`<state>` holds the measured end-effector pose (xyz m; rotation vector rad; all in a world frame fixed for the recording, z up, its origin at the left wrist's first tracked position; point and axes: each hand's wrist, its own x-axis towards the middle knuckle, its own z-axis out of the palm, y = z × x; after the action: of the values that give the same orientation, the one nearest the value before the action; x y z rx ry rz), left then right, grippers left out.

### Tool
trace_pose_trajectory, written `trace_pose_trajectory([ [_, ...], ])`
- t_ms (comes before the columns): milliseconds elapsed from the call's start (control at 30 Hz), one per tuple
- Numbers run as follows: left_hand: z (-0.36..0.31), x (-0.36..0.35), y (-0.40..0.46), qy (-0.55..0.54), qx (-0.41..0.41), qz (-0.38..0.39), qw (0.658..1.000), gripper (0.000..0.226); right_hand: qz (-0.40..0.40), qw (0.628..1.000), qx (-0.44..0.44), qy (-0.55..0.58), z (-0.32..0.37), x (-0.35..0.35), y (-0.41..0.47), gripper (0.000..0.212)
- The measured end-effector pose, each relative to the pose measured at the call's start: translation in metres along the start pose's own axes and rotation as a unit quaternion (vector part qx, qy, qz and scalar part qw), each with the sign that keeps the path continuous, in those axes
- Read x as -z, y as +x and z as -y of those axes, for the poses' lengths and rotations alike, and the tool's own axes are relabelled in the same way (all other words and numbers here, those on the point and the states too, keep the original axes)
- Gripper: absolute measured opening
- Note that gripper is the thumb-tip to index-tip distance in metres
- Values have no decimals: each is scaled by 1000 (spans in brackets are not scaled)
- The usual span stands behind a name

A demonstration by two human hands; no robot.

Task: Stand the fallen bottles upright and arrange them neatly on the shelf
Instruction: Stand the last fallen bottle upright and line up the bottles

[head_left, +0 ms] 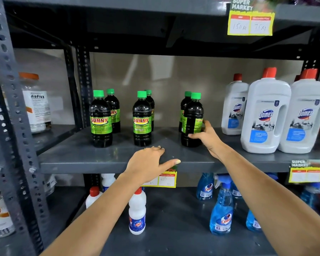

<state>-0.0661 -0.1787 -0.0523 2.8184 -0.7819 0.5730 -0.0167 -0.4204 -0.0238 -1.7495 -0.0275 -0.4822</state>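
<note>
The head view shows six dark bottles with green caps standing upright on the grey middle shelf (92,159), set in three pairs, each pair one bottle behind the other. The left front bottle (100,120) and the middle front bottle (142,120) show their labels forward; the bottles behind them (113,109) (150,106) are partly hidden. In the right pair, the rear bottle (185,108) is mostly covered by the front one (192,121), whose label is turned sideways.

The right hand (205,135) wraps around the lower part of that right front bottle, thumb on its front and fingers behind. The left hand (148,163) lies open, palm down, on the front edge of the shelf, holding nothing.

Toward the right end of the same shelf stand three white bottles with red caps (266,111) (305,113) (234,106); a fourth red cap behind them is barely visible. On the shelf below, white bottles (137,213) and blue spray bottles (221,209) stand, several cut off by the arms. A price tag (167,179) on the shelf's front edge is partly hidden by the left hand.
</note>
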Motion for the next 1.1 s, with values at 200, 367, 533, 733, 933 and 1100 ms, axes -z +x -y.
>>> trace_pose_trajectory([
  [200, 1, -1, 0, 2, 0, -2, 1000, 86, -21, 999, 18, -36, 1, -2, -3, 83],
  [367, 1, -3, 1, 3, -2, -4, 1000, 87, -8, 1000, 11, -22, -2, -2, 1, 79],
  [533, 2, -3, 1, 0, -2, -6, 1000, 87, 21, 1000, -1, -9, 1, -3, -1, 88],
  [733, 2, -3, 1, 3, -4, -8, 1000, 88, 13, 999, 8, -33, 1, -3, -4, 93],
  [933, 1, -2, 1, 2, -5, -9, 1000, 87, 17, 999, 9, -30, 1, -2, -4, 80],
  [1100, 2, -4, 1, -2, -9, -20, 1000, 86, 13, 999, 7, -34, 3, -3, -7, 72],
])
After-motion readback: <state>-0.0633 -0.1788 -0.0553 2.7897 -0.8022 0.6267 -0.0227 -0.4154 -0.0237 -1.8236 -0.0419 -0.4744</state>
